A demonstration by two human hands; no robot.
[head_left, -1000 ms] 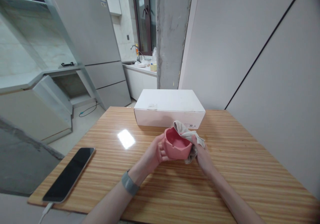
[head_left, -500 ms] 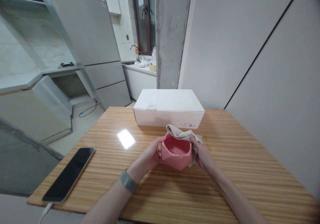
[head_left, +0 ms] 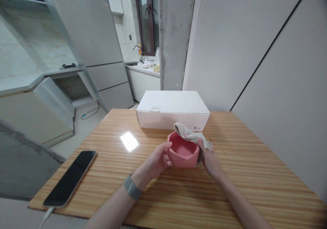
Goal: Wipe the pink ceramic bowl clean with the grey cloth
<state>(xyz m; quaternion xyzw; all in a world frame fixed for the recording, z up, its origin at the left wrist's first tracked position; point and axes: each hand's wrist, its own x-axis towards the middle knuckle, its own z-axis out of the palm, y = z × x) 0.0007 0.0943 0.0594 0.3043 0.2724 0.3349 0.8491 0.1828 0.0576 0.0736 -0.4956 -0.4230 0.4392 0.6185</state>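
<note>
Left hand: my left hand [head_left: 155, 160] cups the left side of the pink faceted dish [head_left: 183, 160], its fingers [head_left: 163, 156] pressed together and curled against the outer wall. A grey wristband [head_left: 132, 187] circles my wrist.

Right hand: my right hand [head_left: 209, 161] is at the dish's right side, its fingers [head_left: 205, 150] close together, pinching a beige cloth [head_left: 187, 132] against the rim.

Dish: it is held between my hands, opening upward, just in front of the box. I cannot tell whether its base touches the table.

Cloth: it drapes over the far right rim, and one folded end sticks up toward the box. The rest of the rim and the hollow show uncovered. I cannot tell whether any surface is wet or clean.

Around me: a white cardboard box [head_left: 173, 110] sits at the far edge of the wooden table [head_left: 250, 178]. A black smartphone [head_left: 70, 178] lies at the near left, with a white cable [head_left: 46, 216] running from its lower end.
</note>
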